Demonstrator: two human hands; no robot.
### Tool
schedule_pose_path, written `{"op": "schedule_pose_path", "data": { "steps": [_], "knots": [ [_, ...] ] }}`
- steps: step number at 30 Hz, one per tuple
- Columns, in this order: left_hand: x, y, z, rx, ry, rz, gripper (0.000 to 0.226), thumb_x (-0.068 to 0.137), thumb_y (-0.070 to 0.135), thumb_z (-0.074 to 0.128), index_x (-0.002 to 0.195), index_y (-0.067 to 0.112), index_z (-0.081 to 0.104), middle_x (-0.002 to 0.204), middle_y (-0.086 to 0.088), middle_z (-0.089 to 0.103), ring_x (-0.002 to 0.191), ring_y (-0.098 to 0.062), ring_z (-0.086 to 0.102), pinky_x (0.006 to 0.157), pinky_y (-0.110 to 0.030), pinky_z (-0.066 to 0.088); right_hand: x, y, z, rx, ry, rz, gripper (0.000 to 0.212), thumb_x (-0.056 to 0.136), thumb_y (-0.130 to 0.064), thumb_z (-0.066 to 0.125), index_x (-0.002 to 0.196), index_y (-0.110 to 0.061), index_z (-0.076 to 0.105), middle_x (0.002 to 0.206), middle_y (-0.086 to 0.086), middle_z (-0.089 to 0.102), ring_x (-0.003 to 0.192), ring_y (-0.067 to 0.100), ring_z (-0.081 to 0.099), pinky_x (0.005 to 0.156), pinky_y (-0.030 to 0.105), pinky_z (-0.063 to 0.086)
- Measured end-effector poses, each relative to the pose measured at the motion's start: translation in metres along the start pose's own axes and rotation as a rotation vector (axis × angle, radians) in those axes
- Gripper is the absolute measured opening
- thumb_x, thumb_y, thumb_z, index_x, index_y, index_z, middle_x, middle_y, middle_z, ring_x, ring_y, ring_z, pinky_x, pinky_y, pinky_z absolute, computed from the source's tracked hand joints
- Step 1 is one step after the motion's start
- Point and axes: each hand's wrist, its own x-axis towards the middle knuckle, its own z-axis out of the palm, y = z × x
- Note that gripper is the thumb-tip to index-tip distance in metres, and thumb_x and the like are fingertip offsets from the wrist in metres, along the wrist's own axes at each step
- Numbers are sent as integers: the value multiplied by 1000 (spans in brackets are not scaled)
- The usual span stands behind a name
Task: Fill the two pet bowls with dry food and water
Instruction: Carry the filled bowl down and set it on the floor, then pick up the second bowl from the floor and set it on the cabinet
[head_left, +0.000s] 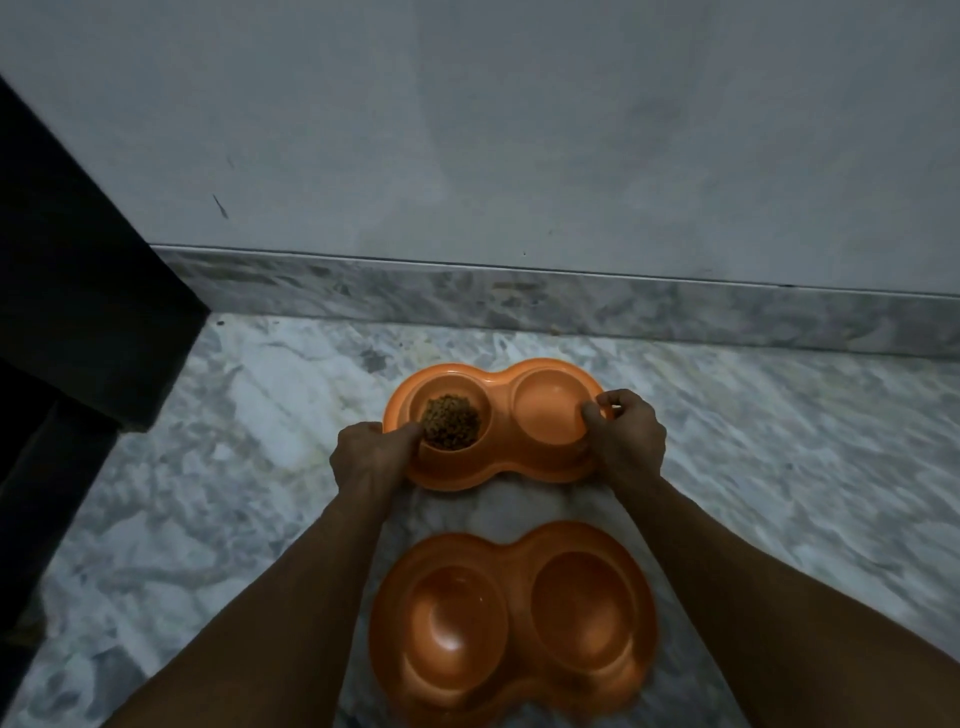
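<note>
An orange double pet bowl (498, 382) sits on the marble floor near the wall. Its left cup holds brown dry food (449, 428); its right cup (545, 415) looks orange inside, and I cannot tell whether it holds water. My left hand (371, 454) grips the dish's left rim, thumb over the edge by the food. My right hand (623, 439) grips the right rim, fingers curled over it. A second orange double bowl (511, 618) lies closer to me between my forearms, both cups without food.
A grey wall with a marble skirting (519, 301) runs just behind the far bowl. A dark piece of furniture (78, 312) stands at the left. Grey-white marble floor (779, 441) stretches to both sides.
</note>
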Motion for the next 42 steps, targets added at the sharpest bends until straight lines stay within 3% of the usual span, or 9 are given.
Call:
{"op": "schedule_pose_path", "data": {
  "steps": [7,11,18,20,21,23,28,33,42],
  "knots": [
    [6,-7,5,4,7,-6,37,73,40,72,54,11,59,68,-14,64,81,-35,65,65,-32,46,7,2,8,-44,0,-27,33,88,-30,63,115,-12,64,112,10,68,104,29,62,86,39,49],
    [7,-9,8,26,9,3,36,72,40,73,62,6,66,71,-15,68,78,-33,65,67,-34,49,6,4,9,-52,3,-28,34,89,-31,63,116,-11,64,112,11,68,105,30,62,84,37,47],
    [5,-15,12,35,61,32,45,78,46,71,68,4,59,66,-14,57,76,-35,61,59,-32,39,2,8,9,-63,-14,-27,43,92,-39,57,122,-8,59,112,13,68,106,32,62,87,38,49],
    [0,-23,11,33,78,41,57,79,51,70,94,-4,66,95,-23,67,97,-39,63,71,-37,45,-6,12,4,-69,-18,-22,47,94,-42,54,126,-7,56,116,13,66,108,31,61,90,40,49],
    [-3,-27,10,40,80,38,68,79,53,69,111,-7,64,114,-25,65,109,-41,60,82,-41,48,-11,16,1,-72,-17,-21,47,94,-42,53,125,-7,56,116,13,66,108,31,61,90,40,49],
    [-16,-37,5,44,76,36,77,80,52,69,125,-9,56,129,-26,58,118,-43,55,93,-46,46,-27,26,-8,-80,-28,-18,46,94,-43,52,122,-7,58,113,12,67,108,31,61,89,39,48],
    [-56,-61,-3,66,32,4,74,80,49,70,132,0,53,134,-20,56,125,-37,51,98,-40,43,-73,50,-23,-137,-112,40,50,91,-46,56,126,-9,57,124,11,63,116,29,57,91,35,43],
    [-107,-92,-1,92,48,-126,70,78,46,61,135,10,44,133,-20,46,124,-38,45,98,-43,39,-124,70,-32,-198,-84,100,51,85,-39,60,128,-13,52,120,15,55,116,36,53,93,43,45],
    [-133,-110,3,174,56,-179,53,83,18,57,132,0,43,135,-22,41,125,-41,41,103,-42,35,-157,89,-35,-195,-78,236,35,78,-18,60,109,-5,52,113,20,55,106,41,53,97,48,44]
  ]
}}
